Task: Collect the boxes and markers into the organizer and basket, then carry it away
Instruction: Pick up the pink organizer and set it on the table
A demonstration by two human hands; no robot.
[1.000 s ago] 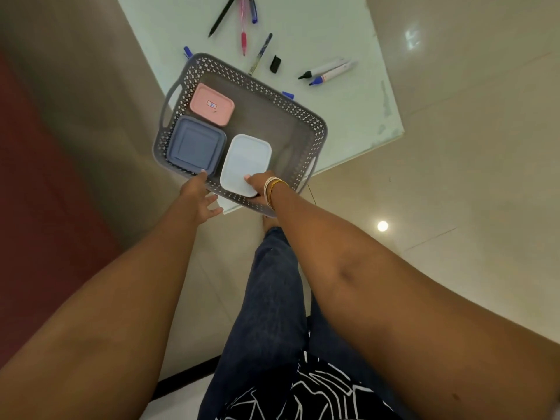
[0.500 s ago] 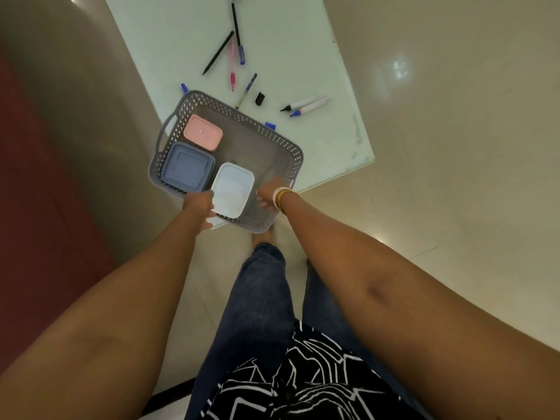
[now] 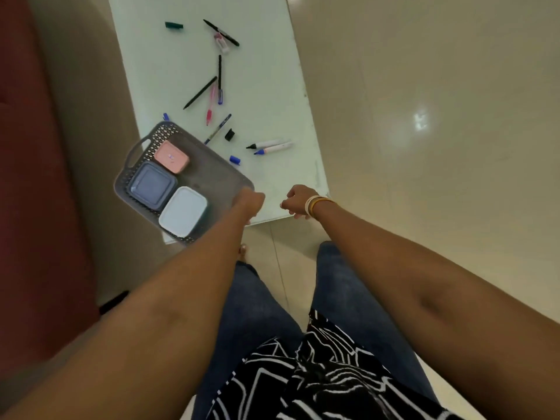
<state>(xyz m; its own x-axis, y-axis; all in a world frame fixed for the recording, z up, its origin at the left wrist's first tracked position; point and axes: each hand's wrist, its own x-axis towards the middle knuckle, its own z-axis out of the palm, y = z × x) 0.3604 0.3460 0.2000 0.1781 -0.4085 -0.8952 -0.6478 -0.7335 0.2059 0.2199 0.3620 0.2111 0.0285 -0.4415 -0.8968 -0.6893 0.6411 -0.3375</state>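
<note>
A grey perforated basket [image 3: 212, 174] hangs over the near left corner of the pale glass table [image 3: 260, 71]. Inside it lie a pink box [image 3: 171, 157], a blue-grey box [image 3: 151, 184] and a white box [image 3: 182, 211]. My left hand [image 3: 249, 202] grips the basket's right end. My right hand [image 3: 298, 203] hovers over the table's near edge, off the basket, fingers loosely curled and holding nothing. Two white markers [image 3: 270, 146] lie to the right of the basket. Several pens [image 3: 212, 92] are scattered further back, and a black marker [image 3: 221, 33] lies near the far end.
Loose caps lie on the table: a black one [image 3: 229, 134], a blue one [image 3: 235, 160] and a green one [image 3: 173, 25]. A dark red sofa [image 3: 30, 177] runs along the left. Glossy beige floor [image 3: 424, 147] spreads to the right. My legs are below the table's near edge.
My right hand has let go of the basket and moved right. My left hand has shifted to the basket's right end, and the basket has swung left past the table's corner.
</note>
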